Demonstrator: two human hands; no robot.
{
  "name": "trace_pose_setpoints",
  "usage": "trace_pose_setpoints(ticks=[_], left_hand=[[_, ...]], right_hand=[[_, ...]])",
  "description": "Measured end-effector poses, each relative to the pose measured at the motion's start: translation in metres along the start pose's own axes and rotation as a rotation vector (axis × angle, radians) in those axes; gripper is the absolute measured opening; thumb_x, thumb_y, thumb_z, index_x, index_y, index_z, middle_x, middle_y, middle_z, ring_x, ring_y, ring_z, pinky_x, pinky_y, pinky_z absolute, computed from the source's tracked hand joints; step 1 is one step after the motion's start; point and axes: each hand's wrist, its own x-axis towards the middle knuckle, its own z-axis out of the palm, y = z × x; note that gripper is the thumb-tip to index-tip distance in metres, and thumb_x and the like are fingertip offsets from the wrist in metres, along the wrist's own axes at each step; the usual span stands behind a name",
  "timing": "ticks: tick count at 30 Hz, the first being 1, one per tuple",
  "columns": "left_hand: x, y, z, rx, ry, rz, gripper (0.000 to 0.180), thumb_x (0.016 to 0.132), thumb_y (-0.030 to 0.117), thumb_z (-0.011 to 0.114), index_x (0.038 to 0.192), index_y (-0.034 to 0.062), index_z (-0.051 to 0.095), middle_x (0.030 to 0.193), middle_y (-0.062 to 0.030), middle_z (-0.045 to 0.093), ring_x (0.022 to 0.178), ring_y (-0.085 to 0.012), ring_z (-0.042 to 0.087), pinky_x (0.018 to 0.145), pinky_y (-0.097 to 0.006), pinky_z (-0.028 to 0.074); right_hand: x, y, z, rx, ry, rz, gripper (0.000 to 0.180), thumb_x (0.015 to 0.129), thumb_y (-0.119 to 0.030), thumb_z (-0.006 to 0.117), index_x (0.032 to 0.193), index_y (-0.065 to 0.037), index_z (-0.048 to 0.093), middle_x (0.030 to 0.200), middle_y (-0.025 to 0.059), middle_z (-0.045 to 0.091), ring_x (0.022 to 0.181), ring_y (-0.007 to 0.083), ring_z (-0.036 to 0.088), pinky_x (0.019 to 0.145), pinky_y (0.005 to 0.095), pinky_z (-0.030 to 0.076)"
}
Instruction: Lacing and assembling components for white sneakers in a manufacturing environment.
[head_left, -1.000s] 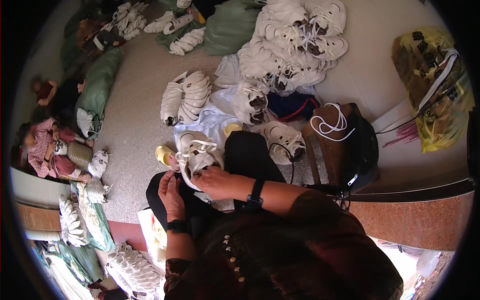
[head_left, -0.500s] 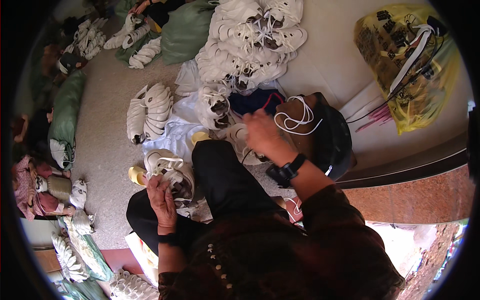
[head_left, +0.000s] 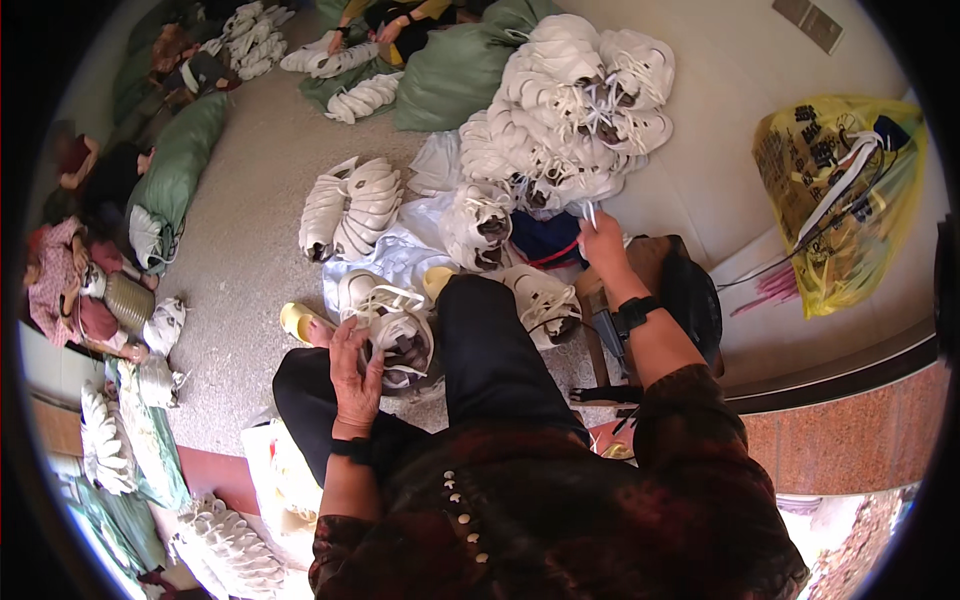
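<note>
A white sneaker (head_left: pixel 402 318) with loose laces stands by my left knee. My left hand (head_left: pixel 352 378) grips its near side, thumb and fingers on either side of the edge. Away to the right, my right hand (head_left: pixel 606 246) is closed on a white shoelace (head_left: pixel 588 212), a short piece of which sticks up past the fingers. Beside my other knee rests another white sneaker (head_left: pixel 540 298). Beyond it is a white sneaker (head_left: pixel 478 222) near a dark blue cloth (head_left: pixel 545 238).
A heap of white sneakers (head_left: pixel 560 110) lies ahead, and two rows of them (head_left: pixel 352 210) stand left of a pale cloth (head_left: pixel 385 258). At right are a brown and black bag (head_left: pixel 685 300) and a yellow plastic bag (head_left: pixel 840 220). Other people (head_left: pixel 60 275) sit at left.
My right hand has moved outward and forward and now holds the white shoelace; the lace coil is gone from the brown bag. My left hand stays at the sneaker. The view has shifted.
</note>
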Motion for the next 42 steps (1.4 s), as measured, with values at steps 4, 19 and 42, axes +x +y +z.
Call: trace_pose_setpoints(ticks=[4, 19, 42], left_hand=[[-0.011, -0.003, -0.015, -0.338, 0.146, -0.202, 0.057, 0.079, 0.017, 0.066, 0.128, 0.0049, 0.04, 0.134, -0.0129, 0.036, 0.12, -0.0257, 0.04, 0.091, -0.036, 0.04], [-0.038, 0.045, -0.095, -0.6, -0.468, -0.236, 0.011, 0.075, 0.003, 0.067, 0.084, -0.0011, 0.062, 0.079, -0.0057, 0.062, 0.073, -0.0142, 0.056, 0.069, -0.026, 0.044], [-0.039, -0.021, -0.068, -1.369, 0.672, -0.738, 0.017, 0.094, 0.021, 0.047, 0.09, 0.0079, 0.058, 0.06, 0.0031, 0.046, 0.045, -0.0038, 0.03, 0.041, -0.019, 0.024]], right_hand=[[-0.019, -0.236, -0.018, 0.422, -0.34, -0.659, 0.021, 0.087, -0.012, 0.052, 0.105, -0.001, 0.055, 0.099, 0.0124, 0.056, 0.076, 0.0217, 0.053, 0.073, 0.0296, 0.042], [-0.135, -0.288, 0.084, 0.535, -1.266, -0.442, 0.026, 0.087, -0.015, 0.056, 0.068, 0.001, 0.049, 0.055, 0.0063, 0.045, 0.049, 0.0124, 0.041, 0.048, 0.0289, 0.035], [-0.113, -0.243, 0.09, 0.22, -0.884, -0.462, 0.02, 0.082, -0.014, 0.061, 0.07, 0.001, 0.055, 0.056, 0.0086, 0.051, 0.05, 0.016, 0.048, 0.048, 0.0284, 0.037]])
